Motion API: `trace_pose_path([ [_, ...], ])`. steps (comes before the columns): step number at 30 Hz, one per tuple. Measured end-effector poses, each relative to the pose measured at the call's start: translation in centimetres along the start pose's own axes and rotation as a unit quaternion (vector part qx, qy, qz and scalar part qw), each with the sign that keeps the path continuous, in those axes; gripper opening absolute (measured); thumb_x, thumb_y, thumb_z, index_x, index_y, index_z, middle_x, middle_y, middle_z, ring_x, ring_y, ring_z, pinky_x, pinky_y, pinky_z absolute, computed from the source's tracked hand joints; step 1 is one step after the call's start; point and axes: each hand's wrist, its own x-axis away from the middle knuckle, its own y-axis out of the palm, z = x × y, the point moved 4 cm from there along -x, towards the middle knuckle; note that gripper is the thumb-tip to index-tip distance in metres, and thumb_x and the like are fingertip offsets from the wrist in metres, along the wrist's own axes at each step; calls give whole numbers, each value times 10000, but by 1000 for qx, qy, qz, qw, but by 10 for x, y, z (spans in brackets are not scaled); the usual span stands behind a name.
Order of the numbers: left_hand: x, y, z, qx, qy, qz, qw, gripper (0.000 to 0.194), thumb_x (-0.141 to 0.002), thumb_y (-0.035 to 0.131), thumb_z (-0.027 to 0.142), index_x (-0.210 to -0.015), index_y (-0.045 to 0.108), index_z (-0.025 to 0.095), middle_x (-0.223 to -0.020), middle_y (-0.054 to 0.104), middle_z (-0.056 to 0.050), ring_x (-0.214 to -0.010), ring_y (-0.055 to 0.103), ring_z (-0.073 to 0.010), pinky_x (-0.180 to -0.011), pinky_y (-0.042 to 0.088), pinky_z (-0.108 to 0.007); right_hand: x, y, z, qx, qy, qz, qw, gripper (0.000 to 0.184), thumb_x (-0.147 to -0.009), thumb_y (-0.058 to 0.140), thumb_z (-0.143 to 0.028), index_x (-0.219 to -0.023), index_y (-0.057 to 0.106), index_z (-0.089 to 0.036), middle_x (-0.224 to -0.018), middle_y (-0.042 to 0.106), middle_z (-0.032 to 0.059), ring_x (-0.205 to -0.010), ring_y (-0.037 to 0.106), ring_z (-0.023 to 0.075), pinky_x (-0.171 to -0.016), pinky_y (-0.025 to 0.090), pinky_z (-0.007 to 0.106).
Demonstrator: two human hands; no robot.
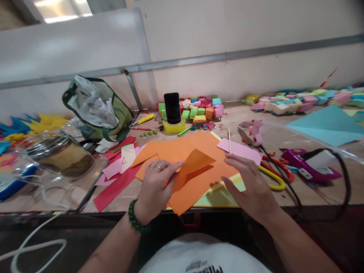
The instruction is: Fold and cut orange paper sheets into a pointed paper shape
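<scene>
A small orange paper piece (191,167) is partly folded, with one flap raised, on top of larger orange sheets (182,149) near the table's front edge. My left hand (155,185), wearing a ring and a green bead bracelet, pinches the folded piece's left edge between thumb and fingers. Flat on the orange paper to the right lies my right hand (250,182), fingers stretched out and holding nothing. A pink paper strip (240,149) and a thin wooden stick (229,141) lie just beyond its fingertips.
Scissors with orange and yellow handles (277,174) and two glue guns (256,131) (301,161) with black cords lie to the right. A phone (172,108) stands in a yellow tape roll among coloured paper cubes (199,110). A green bag (96,110) and a glass jar (58,153) stand left.
</scene>
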Motion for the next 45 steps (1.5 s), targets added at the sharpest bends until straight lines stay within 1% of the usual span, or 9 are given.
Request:
trace_pose_path([
  [2,4,-5,12,-47,78,4,996,356,-849,483,57,-1107,645,242,-827,639,-34,-776,535,-172,-763,373,-361,-10,-6,-12,-7,-34,22,999,519,-819,618,-170,-1300,430,-218,-1210,589,139,-1138,541,280,-946,476,463],
  [5,11,-2,20,-91,135,-27,986,374,-829,470,26,-1055,666,250,-830,644,-35,-740,508,-170,-719,345,-358,-19,2,-28,-40,-103,-21,994,343,-806,600,-102,-1123,545,-222,-1034,668,101,-980,594,243,-839,523,410],
  [9,21,9,15,-79,88,-125,985,263,-866,516,145,-1062,661,242,-921,646,-58,-829,523,-201,-729,374,-361,-14,22,-33,-60,-141,-92,984,206,-809,507,-30,-811,620,-202,-917,698,75,-864,603,207,-754,538,368],
  [14,32,14,8,-61,14,-221,973,425,-842,541,544,-1147,633,262,-1107,635,-90,-961,553,-270,-849,383,-465,-5,38,-31,-132,-120,-208,962,392,-740,423,50,-933,667,-189,-1072,695,70,-1025,598,198,-913,493,402],
  [23,45,12,15,-12,103,-145,984,410,-897,497,477,-1082,647,143,-1052,680,-102,-944,560,-247,-870,363,-416,-25,39,-8,-270,5,-394,878,171,-866,579,-220,-950,725,-248,-1089,695,53,-1048,607,182,-906,500,347],
  [27,47,10,15,-14,94,-118,988,334,-888,531,446,-1055,654,185,-1024,703,-63,-919,587,-235,-882,305,-424,-28,49,-2,-298,138,-388,861,176,-856,595,-330,-774,709,-225,-991,713,33,-899,659,172,-787,534,297],
  [30,48,10,16,-8,98,-103,990,283,-896,530,386,-1027,661,172,-1014,704,-65,-915,598,-229,-876,299,-423,-28,57,-1,-259,191,-329,888,188,-810,652,-343,-685,664,-201,-889,706,34,-825,651,178,-738,521,299],
  [34,48,11,15,-6,111,-98,989,241,-881,544,328,-995,659,149,-936,705,-63,-853,588,-224,-793,329,-398,-27,64,-2,-193,173,-284,923,208,-778,700,-340,-640,635,-200,-832,672,29,-834,612,187,-756,486,320],
  [45,46,14,15,17,108,-104,989,186,-858,556,252,-952,642,117,-872,671,-83,-775,559,-211,-699,398,-371,-25,70,-6,-105,147,-259,949,172,-777,713,-319,-664,649,-206,-786,637,31,-804,561,197,-675,465,315],
])
